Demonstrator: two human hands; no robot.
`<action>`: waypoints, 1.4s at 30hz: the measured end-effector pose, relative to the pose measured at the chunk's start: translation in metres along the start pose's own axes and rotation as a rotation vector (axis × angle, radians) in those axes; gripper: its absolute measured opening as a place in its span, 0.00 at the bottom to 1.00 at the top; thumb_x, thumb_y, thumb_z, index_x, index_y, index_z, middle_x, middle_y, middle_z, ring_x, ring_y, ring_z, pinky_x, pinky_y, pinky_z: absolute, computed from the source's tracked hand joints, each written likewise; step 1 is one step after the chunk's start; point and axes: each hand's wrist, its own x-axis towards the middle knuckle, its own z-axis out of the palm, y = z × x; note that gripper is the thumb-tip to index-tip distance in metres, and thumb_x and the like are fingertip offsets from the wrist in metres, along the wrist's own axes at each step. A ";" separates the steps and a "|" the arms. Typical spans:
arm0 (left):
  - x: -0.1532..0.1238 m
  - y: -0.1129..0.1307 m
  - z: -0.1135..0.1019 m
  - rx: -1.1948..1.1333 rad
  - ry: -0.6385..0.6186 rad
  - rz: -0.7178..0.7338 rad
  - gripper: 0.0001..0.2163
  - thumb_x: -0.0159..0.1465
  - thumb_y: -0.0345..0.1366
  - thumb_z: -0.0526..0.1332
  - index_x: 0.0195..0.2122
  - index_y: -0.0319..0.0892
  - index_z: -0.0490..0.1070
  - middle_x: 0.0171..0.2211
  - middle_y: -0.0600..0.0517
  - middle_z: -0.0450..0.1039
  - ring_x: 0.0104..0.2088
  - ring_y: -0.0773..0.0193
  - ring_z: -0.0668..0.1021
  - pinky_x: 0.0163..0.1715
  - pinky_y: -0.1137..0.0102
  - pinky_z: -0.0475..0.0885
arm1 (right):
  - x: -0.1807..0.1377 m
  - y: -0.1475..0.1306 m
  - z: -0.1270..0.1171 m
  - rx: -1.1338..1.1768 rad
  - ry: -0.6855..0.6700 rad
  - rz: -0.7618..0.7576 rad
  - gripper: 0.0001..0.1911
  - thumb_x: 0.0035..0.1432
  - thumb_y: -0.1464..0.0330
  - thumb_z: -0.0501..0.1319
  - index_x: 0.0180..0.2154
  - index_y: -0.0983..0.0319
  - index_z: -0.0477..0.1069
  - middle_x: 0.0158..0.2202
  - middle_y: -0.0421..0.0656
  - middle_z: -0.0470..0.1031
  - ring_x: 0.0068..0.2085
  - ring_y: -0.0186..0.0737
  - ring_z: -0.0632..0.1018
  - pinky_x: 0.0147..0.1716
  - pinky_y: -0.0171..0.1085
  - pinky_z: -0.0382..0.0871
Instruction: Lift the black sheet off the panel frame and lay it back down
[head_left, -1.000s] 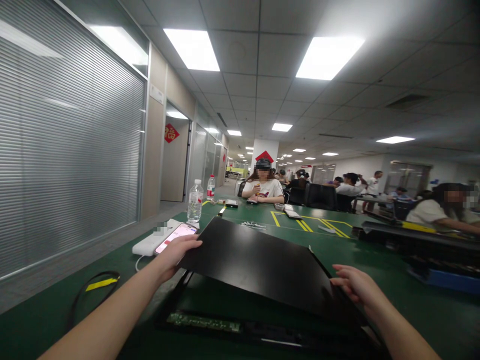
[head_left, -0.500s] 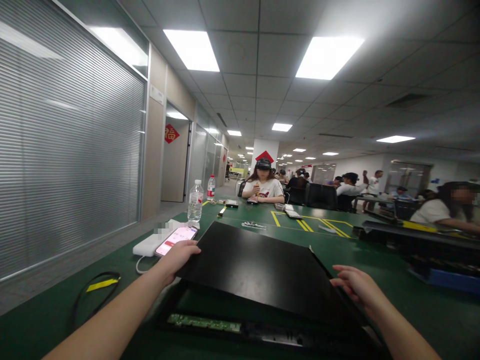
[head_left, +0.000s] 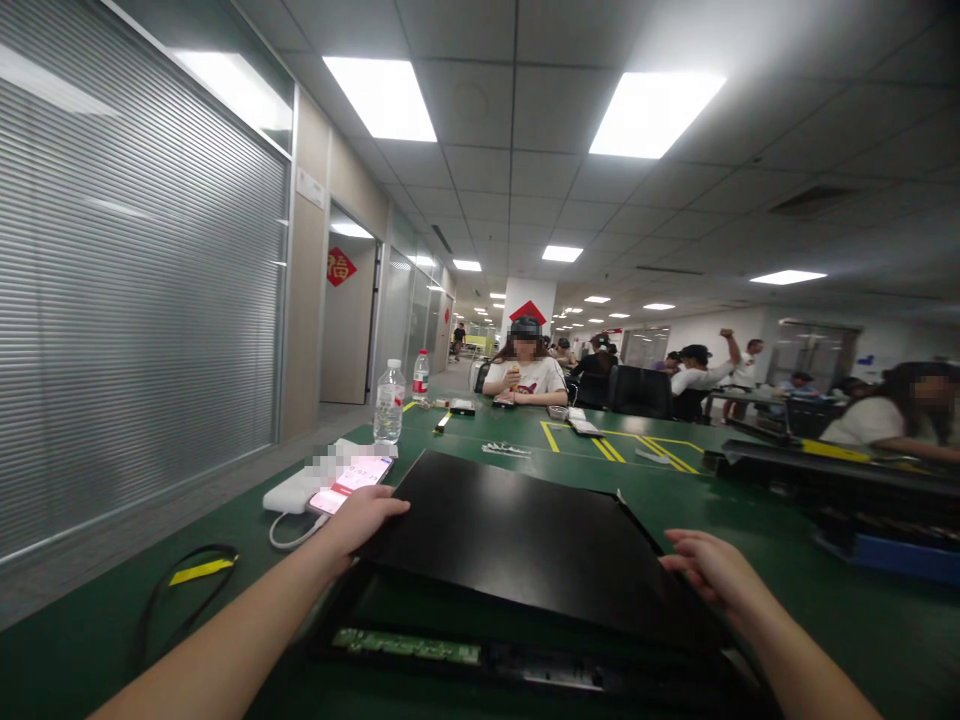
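Blk rect. panel (head_left: 510, 535): L edge lower vs 1s ago.
L hand (head_left: 367, 522) pinches it; R hand (head_left: 716, 572) curled by R edge, grip unclear; green worktop (head_left: 757, 515) open R.

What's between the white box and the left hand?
A phone with a lit screen lies between the white box and the left hand in the head view.

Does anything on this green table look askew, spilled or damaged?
The black panel, left hand at its edge, looks askew: it isn't squared with the dark frame beneath, leaving a green circuit board exposed. No spill shows; fine damage is too small to tell.
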 end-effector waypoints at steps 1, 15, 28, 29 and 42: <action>0.000 0.000 0.000 0.010 0.000 0.002 0.06 0.46 0.34 0.61 0.25 0.38 0.71 0.20 0.51 0.76 0.23 0.59 0.77 0.24 0.70 0.69 | 0.000 0.000 0.000 -0.001 -0.005 -0.003 0.20 0.43 0.72 0.54 0.42 0.67 0.65 0.20 0.47 0.75 0.12 0.26 0.58 0.11 0.26 0.44; 0.001 -0.002 0.002 0.226 0.015 0.051 0.10 0.47 0.36 0.59 0.29 0.38 0.71 0.25 0.49 0.77 0.29 0.55 0.78 0.29 0.68 0.69 | 0.002 -0.001 -0.004 -0.079 0.013 -0.008 0.19 0.43 0.70 0.55 0.41 0.67 0.66 0.22 0.48 0.76 0.14 0.27 0.60 0.12 0.28 0.47; -0.001 0.001 0.002 0.137 -0.002 0.006 0.12 0.44 0.35 0.59 0.32 0.40 0.73 0.21 0.53 0.76 0.28 0.56 0.78 0.28 0.68 0.70 | 0.006 0.002 -0.005 -0.230 0.008 -0.080 0.19 0.43 0.65 0.54 0.38 0.67 0.71 0.24 0.49 0.77 0.19 0.37 0.71 0.17 0.33 0.59; 0.000 0.000 0.001 0.127 -0.010 0.002 0.13 0.44 0.34 0.59 0.33 0.40 0.73 0.21 0.53 0.76 0.28 0.56 0.78 0.28 0.68 0.70 | 0.006 0.002 -0.006 -0.240 0.012 -0.085 0.19 0.43 0.65 0.54 0.37 0.67 0.71 0.24 0.49 0.77 0.20 0.37 0.72 0.18 0.33 0.59; -0.002 0.001 0.002 0.138 -0.068 0.036 0.16 0.46 0.32 0.58 0.38 0.39 0.72 0.26 0.52 0.77 0.30 0.56 0.78 0.31 0.68 0.70 | 0.019 0.009 -0.011 -0.416 0.022 -0.143 0.15 0.45 0.63 0.54 0.34 0.63 0.71 0.26 0.46 0.78 0.29 0.41 0.76 0.24 0.34 0.62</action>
